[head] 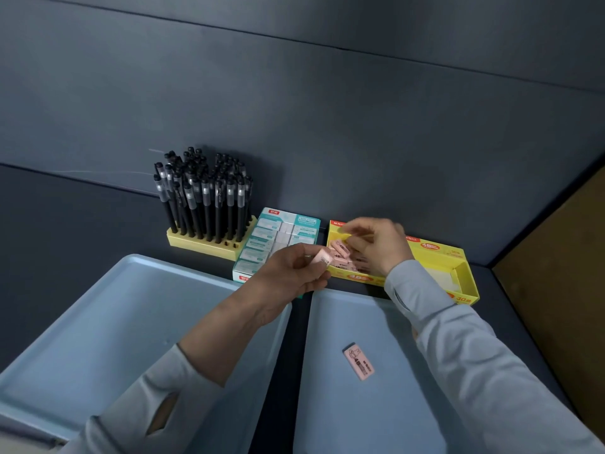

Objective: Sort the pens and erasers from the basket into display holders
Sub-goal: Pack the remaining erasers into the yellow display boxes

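Surface: dark tabletop (pixel 72 224).
Left hand (pixel 289 275): pinching pink eraser (pixel 322 258).
Right hand (pixel 379 245): over yellow box (pixel 437 254); grip unclear.

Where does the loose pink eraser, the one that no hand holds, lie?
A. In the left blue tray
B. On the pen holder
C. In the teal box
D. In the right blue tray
D: the pink eraser lies flat on the floor of the right blue tray, with nothing touching it.
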